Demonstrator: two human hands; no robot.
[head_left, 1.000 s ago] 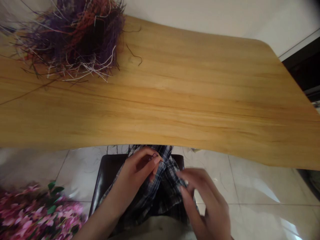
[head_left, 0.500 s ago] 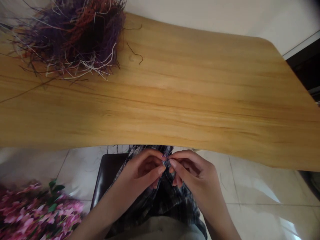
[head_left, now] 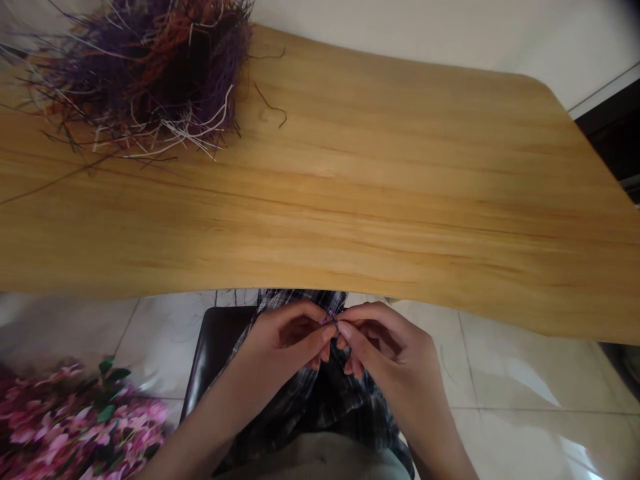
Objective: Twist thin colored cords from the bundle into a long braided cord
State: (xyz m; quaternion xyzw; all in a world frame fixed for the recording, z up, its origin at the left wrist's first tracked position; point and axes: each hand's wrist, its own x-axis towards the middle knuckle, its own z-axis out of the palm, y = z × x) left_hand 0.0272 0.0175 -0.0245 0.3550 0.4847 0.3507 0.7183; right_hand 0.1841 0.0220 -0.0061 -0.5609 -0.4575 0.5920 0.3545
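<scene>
My left hand (head_left: pixel 290 337) and my right hand (head_left: pixel 383 340) meet fingertip to fingertip over my lap, just below the near edge of the wooden table (head_left: pixel 350 193). Both pinch a tiny purple strand (head_left: pixel 330 320) between thumb and forefinger. Under the hands lies plaid cloth (head_left: pixel 320 393) on my lap, above a dark brown seat (head_left: pixel 215 347). A tangled heap of purple, red and white strands (head_left: pixel 145 73) rests on the table's far left.
A loose dark strand (head_left: pixel 270 107) lies on the table beside the heap. Pink artificial flowers with green leaves (head_left: pixel 75 420) lie on the glossy tiled floor (head_left: pixel 525 393) at lower left. A dark piece of furniture (head_left: pixel 610 133) stands at the right edge.
My right hand came up from the lap and joined the left hand at the fingertips. Both now pinch the small strand together and have held nearly still for the last half second.
</scene>
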